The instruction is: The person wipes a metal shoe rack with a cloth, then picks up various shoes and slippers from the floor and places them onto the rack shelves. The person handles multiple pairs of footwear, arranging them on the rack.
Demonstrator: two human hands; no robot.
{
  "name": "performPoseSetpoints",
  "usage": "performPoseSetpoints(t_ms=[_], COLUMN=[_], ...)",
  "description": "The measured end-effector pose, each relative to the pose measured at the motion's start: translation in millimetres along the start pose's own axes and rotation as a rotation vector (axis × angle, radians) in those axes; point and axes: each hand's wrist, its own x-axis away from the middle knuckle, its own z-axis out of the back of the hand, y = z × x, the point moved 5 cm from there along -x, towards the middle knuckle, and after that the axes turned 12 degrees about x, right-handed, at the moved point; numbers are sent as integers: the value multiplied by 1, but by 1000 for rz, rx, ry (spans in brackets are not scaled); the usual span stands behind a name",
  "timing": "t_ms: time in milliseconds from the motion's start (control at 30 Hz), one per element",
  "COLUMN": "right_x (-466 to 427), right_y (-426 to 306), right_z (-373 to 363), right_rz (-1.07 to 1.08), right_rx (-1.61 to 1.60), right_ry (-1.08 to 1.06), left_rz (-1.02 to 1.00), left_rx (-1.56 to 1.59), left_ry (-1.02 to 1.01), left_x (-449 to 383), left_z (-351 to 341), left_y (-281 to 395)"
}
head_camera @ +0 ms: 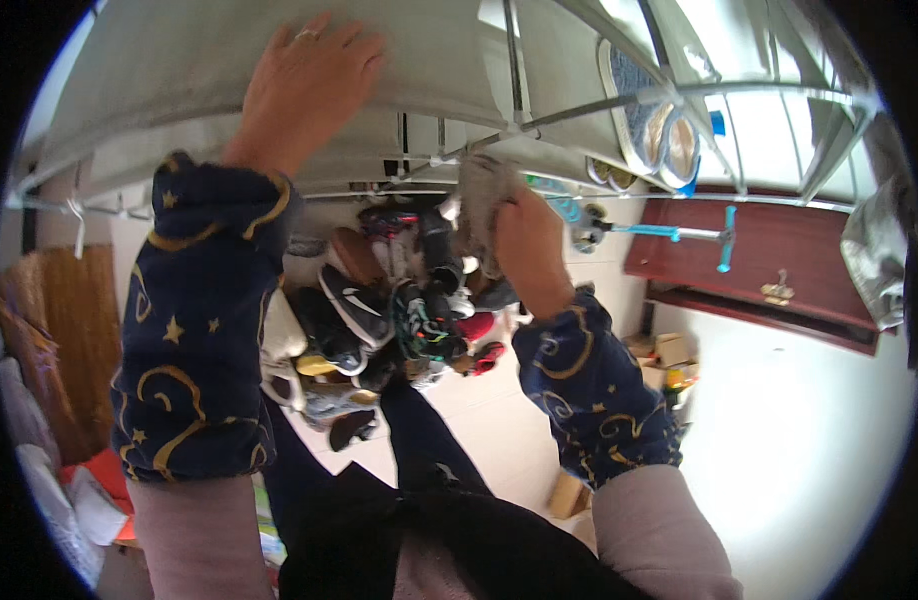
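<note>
My left hand [309,90] lies with fingers apart on the grey fabric shelf [166,67] of a metal-framed rack, a ring on one finger. Nothing shows in it. To the right, my right hand [530,240] grips a crumpled greyish cloth [483,202] beside the rack's front tube joint [513,127]. The fingertips of that hand are partly hidden by the cloth. Both forearms wear dark blue sleeve covers with gold stars and swirls. Below the rack, a black sneaker with a white swoosh [356,304] lies among a heap of shoes.
Blue slip-on shoes [642,127] stand on the rack at the upper right. Beyond it, a turquoise scooter [654,231] is near a dark red door [774,255]. Cardboard boxes [670,349] sit by the wall. A brown wooden panel [80,337] is at the left.
</note>
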Motion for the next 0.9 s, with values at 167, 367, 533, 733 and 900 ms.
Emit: performPoseSetpoints(t_ms=[167,367,533,733,900], right_x=[2,-61,-63,-61,-67], right_y=[26,19,-4,-17,-3], right_z=[24,123,67,32,71], right_rz=[-501,-166,-257,-299,-316], right_rx=[-1819,-674,-814,-910,-1056], right_ry=[266,963,738,554,700], left_rz=[-189,-28,230,359,278], left_rx=[235,325,729,710,736], left_ry=[-113,-466,-342,-298,-492], left_x=[-22,-52,-51,-63,-52], left_z=[-29,-51,-70,-58,-66], left_y=[60,104,84,87,89])
